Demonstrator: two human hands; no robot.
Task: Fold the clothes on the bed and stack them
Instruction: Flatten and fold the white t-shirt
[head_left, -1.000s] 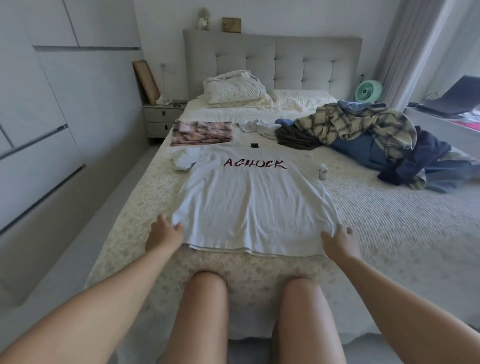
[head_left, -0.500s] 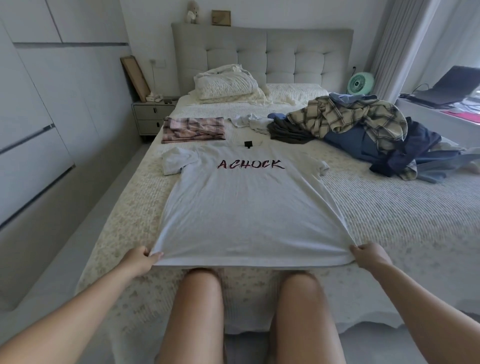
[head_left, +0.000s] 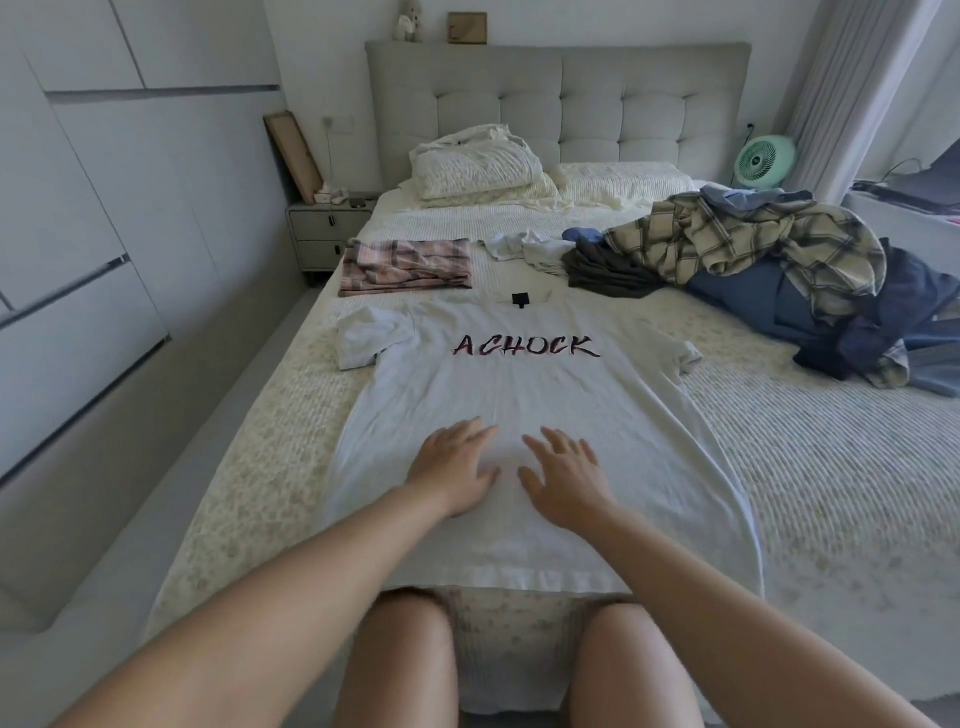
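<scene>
Shirt: white short-sleeved cotton T-shirt (head_left: 519, 415) with "ACHOCK" printed in dark red, spread face up and flat on the bed, in the middle near the foot.
Axis: long axis runs head to foot of the bed; collar points to the headboard, hem lies at the foot edge by the person's knees. Left sleeve spread out, right sleeve bunched.
Surface: wide bed with a cream textured quilted bedspread (head_left: 810, 467).
Folded item: pink-and-grey plaid garment (head_left: 408, 267), folded flat, just beyond the shirt's left sleeve.
Pile: loose heap of unfolded clothes (head_left: 769, 270), yellow plaid shirt on top of navy pieces, at the right, well apart from the hands.
Room: grey tufted upholstered headboard (head_left: 558, 104), rumpled white pillows (head_left: 478, 166), small grey bedside cabinet (head_left: 324, 234), mint-green round desk fan (head_left: 766, 161).
Left hand (head_left: 454, 467): fingers straight and spread, palm down on the shirt's lower middle; grasps nothing.
Right hand (head_left: 563, 475): likewise spread flat just beside the left; contact looks full, though blur makes that uncertain.
</scene>
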